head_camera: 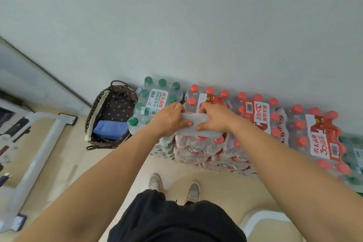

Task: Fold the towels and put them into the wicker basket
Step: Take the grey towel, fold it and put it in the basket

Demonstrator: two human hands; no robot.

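Bare floor (169, 165) lies open between the person's shoes (155, 181) and the stacked bottled-water packs (255, 116). Over the packs' near edge, the left hand (170, 120) and right hand (214, 118) both grip a folded pale towel (198, 119) — fingers curled around it. Farther left, just beside the packs, the wicker basket (94, 116) holds a folded blue towel (110, 128) — the wall (176, 25) rises behind.

I grip the grey towel (208, 133), folded into a narrow strip, between left hand (169, 120) and right hand (214, 118). The blue towel (110, 129) lies folded flat inside the dark, floral-lined wicker basket (94, 112), off to my left.
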